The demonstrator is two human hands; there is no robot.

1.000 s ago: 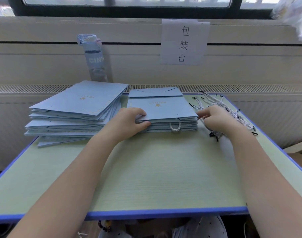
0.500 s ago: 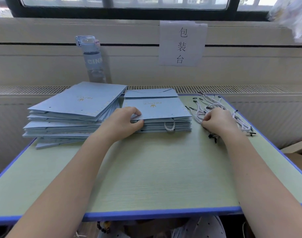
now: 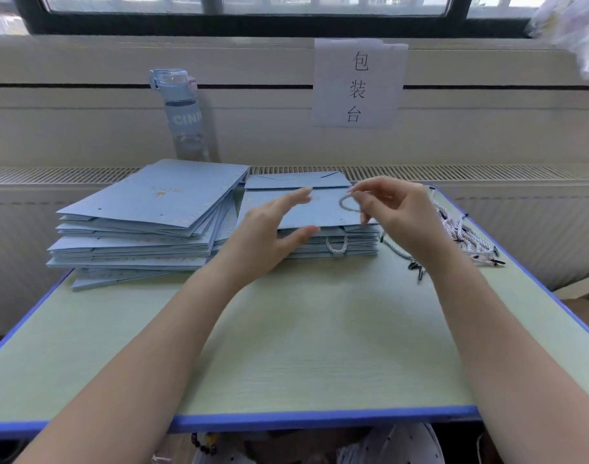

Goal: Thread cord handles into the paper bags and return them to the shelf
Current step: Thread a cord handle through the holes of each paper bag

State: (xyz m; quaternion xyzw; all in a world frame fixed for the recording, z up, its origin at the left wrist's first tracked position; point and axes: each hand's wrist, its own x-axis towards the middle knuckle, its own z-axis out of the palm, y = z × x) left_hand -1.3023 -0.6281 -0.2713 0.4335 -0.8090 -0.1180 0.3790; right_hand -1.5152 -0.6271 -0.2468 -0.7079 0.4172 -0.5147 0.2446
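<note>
Cord (image 3: 345,205) rises from the three o'clock pile (image 3: 464,232), pinched by right hand (image 3: 400,216); left hand (image 3: 266,236), fingers spread empty, quits top bag (image 3: 323,214): threading next.

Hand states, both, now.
Left hand: open, holding nothing, above the right stack of bags.
Right hand: pinches one cord above that stack.

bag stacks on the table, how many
2. One fanned stack at the left of the table; one neater stack in the middle, behind the left hand. No others show.
</note>
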